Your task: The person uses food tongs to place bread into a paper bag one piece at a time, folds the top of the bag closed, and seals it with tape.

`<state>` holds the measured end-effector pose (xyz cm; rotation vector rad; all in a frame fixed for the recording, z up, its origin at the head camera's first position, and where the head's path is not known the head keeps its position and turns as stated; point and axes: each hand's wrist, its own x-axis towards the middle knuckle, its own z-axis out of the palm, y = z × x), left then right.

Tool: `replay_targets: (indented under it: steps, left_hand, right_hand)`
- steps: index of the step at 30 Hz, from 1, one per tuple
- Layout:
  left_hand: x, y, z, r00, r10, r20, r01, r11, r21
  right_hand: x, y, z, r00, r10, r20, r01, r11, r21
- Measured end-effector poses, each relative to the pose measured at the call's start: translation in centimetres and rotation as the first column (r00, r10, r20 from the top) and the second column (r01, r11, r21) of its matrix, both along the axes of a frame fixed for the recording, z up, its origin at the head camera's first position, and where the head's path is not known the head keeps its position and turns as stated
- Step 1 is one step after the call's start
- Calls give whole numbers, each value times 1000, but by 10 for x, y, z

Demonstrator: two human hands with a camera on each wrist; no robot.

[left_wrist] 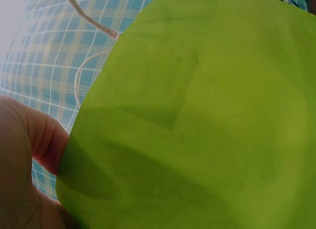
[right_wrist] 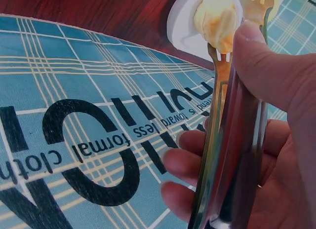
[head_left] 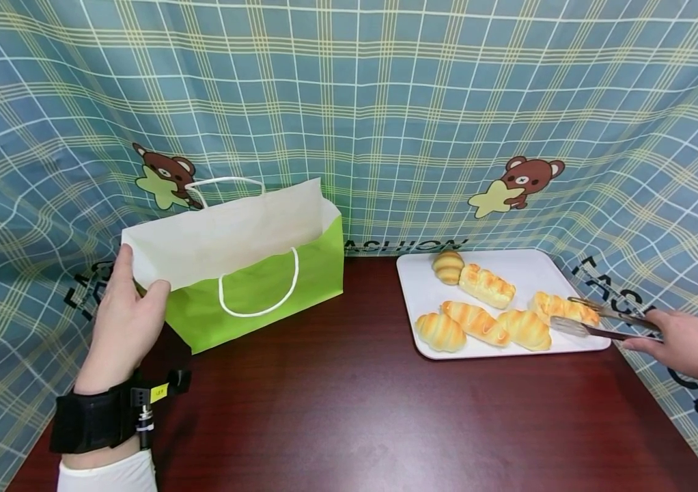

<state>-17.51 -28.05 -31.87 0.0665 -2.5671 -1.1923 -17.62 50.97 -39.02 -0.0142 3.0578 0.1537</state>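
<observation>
A green paper gift bag (head_left: 257, 294) with a white inside and white cord handles stands with its mouth open on the left. My left hand (head_left: 128, 321) holds its left end by the rim, thumb at the front corner; the left wrist view shows the bag's green side panel (left_wrist: 197, 115) close up. On the right, my right hand (head_left: 687, 342) grips metal tongs (head_left: 619, 316) with forked ends. The tong tips lie apart, on either side of the rightmost bread roll (head_left: 554, 305) on a white tray (head_left: 533, 266). Whether they press on it I cannot tell.
Several other breads lie on the tray, among them a round bun (head_left: 448, 266), a long roll (head_left: 487, 285) and a croissant-shaped one (head_left: 440, 332). A checked cloth (head_left: 355, 123) rises behind and along both sides of the dark red table (head_left: 361, 410).
</observation>
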Motion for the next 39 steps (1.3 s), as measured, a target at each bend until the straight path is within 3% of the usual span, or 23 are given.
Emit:
replay_targets:
  steps: [9, 39]
  left_hand:
    - [-1, 0, 1, 1000, -4, -2, 4, 1000, 7]
    - [0, 2, 1, 1000, 0, 3, 0, 1000, 7]
  right_hand:
    - [1, -2, 1, 997, 43, -62, -38, 997, 70]
    - [5, -4, 2, 993, 37, -114, -34, 999, 27]
